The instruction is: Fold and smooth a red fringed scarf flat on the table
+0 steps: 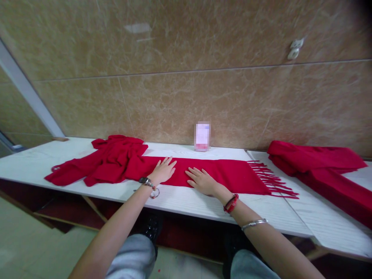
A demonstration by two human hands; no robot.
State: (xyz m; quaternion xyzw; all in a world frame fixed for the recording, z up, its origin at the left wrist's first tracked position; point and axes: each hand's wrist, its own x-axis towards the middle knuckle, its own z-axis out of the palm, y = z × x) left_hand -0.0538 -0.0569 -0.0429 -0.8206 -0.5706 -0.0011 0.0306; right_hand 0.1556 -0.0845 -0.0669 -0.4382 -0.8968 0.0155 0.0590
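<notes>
A red scarf (232,174) lies stretched flat along the white tabletop, its fringed end pointing right. My left hand (164,171) rests flat on the scarf near its bunched part, fingers spread. To the right of it, my right hand (202,181) lies palm down on the same cloth, fingers also stretched out. Neither hand grips anything. At the left, crumpled red cloth (119,161) is heaped up and seems to run into the flat stretch; whether it is all one piece I cannot tell.
Another folded red cloth (319,161) lies on the right part of the white table (305,209). A small blurred card-like object (202,136) stands against the tiled wall (174,104). A white hook (295,49) is fixed higher up. Dark open shelves (186,232) sit beneath the tabletop.
</notes>
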